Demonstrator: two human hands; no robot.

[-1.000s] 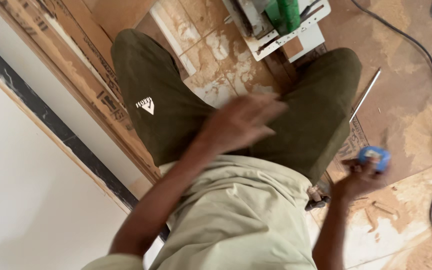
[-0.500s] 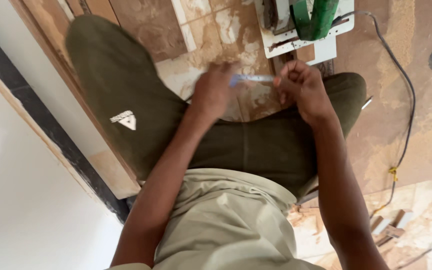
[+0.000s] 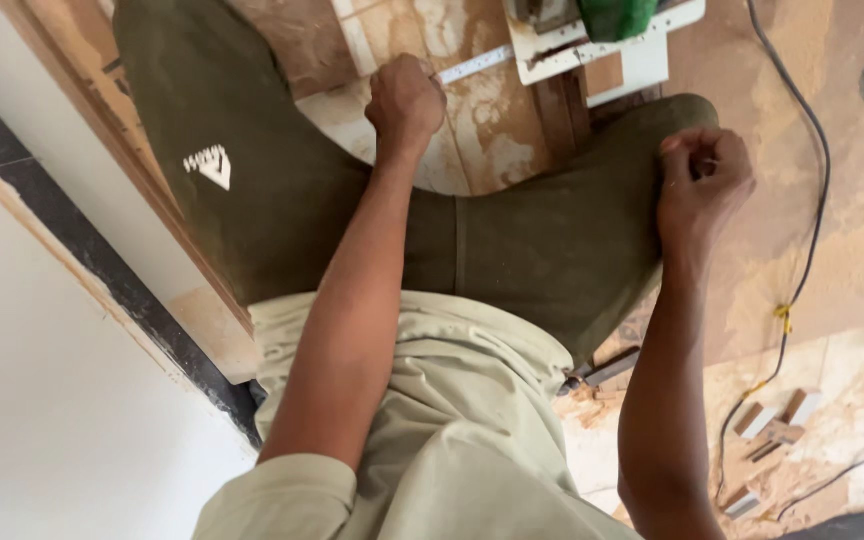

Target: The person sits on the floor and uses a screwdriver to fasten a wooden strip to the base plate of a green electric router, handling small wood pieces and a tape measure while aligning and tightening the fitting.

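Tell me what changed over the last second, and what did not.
The left hand went from mid-air above the lap forward to the tile, now fisted at the tape measure blade. The right hand brought the blue tape case in to meet it, then drew back to the right knee, closed; the case no longer shows. The person stays seated, cutter ahead, cable on the floor.

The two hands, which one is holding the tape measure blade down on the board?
The left hand, fist pressed onto the metal tape. The right hand rests closed on the knee, away from it.
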